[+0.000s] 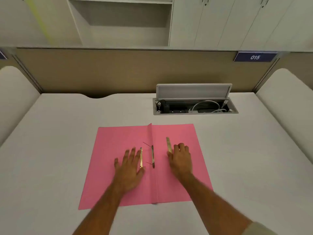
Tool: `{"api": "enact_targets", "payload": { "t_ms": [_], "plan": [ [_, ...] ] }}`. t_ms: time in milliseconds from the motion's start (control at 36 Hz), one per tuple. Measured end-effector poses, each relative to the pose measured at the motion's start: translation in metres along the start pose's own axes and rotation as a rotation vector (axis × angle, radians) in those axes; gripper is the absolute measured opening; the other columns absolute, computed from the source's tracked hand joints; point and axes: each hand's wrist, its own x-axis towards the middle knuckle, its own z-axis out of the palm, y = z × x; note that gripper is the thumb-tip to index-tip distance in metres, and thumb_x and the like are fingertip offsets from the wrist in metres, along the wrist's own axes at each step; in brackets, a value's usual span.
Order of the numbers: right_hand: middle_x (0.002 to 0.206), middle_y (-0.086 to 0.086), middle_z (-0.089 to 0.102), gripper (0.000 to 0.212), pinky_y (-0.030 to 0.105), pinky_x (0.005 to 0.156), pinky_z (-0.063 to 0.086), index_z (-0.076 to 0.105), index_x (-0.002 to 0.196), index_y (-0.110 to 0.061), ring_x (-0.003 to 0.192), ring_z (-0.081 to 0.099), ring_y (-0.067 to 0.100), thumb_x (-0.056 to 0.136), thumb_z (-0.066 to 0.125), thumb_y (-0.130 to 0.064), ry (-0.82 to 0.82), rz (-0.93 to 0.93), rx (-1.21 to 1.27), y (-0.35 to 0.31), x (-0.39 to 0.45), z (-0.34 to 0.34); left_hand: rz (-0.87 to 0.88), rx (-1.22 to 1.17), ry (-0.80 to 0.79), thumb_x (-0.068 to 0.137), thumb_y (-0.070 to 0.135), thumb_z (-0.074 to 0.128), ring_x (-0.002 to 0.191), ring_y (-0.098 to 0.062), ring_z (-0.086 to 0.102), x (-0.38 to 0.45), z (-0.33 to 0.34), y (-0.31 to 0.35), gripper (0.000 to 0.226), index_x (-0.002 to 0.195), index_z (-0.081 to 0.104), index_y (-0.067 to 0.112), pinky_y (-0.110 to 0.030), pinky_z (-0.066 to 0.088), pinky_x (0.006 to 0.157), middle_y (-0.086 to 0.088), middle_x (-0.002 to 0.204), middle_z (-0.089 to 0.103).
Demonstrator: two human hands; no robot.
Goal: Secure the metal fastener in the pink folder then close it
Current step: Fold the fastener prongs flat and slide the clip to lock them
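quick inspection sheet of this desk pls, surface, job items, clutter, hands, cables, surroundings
surface: pale desk, pink folder lying open flat on it
job's things: gold strip left of the fold, fastener bar at the fold, second gold strip on the right half
clutter: nothing seen
grippers: left hand flat beside the left strip; right hand curled at the right strip
cables: white cable in open desk cable box
surroundings: beige partition, sign 015, white cabinets
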Motion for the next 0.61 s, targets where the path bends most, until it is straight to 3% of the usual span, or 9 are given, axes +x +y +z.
{"api": "enact_targets", "payload": {
  "t_ms": [139,250,417,611],
  "plan": [
    [0.117,0.014,0.056,0.041,0.044,0.089,0.047,0.059,0.118,-0.005,0.105,0.052,0.030,0.096,0.056,-0.039,-0.029,0.088,0.047,-0.003,0.002,0.001,0.094,0.027,-0.021,0.093,0.076,0.024,0.154,-0.013,-0.016,0.000,0.014,0.006,0.090,0.161,-0.007,0.026,-0.061,-0.004,0.121,0.009,0.166,-0.019],
    [0.118,0.016,0.057,0.038,0.042,0.090,0.047,0.060,0.120,-0.003,0.106,0.051,0.029,0.098,0.055,-0.033,-0.040,0.128,0.053,-0.007,0.006,0.006,0.165,0.041,-0.038,0.090,0.081,0.028,0.155,-0.014,-0.016,0.007,0.016,0.007,0.097,0.160,-0.010,0.026,-0.055,-0.006,0.123,0.009,0.163,-0.023],
    [0.116,0.017,0.058,0.029,0.041,0.089,0.047,0.061,0.117,0.001,0.106,0.052,0.030,0.095,0.057,-0.017,-0.061,0.244,0.066,-0.017,0.011,0.007,0.217,0.064,-0.062,0.090,0.074,0.040,0.157,-0.019,-0.008,0.007,0.015,0.018,0.096,0.161,-0.008,0.029,-0.053,0.003,0.123,0.011,0.168,-0.013],
    [0.111,0.013,0.060,0.026,0.040,0.088,0.053,0.066,0.112,-0.002,0.102,0.056,0.028,0.092,0.061,-0.018,-0.097,0.387,0.127,-0.029,0.018,0.002,0.182,0.052,-0.093,0.091,0.059,0.056,0.157,-0.024,0.005,0.006,0.013,0.032,0.096,0.162,0.000,0.028,-0.054,0.012,0.124,0.012,0.170,-0.001]
  ]
}}
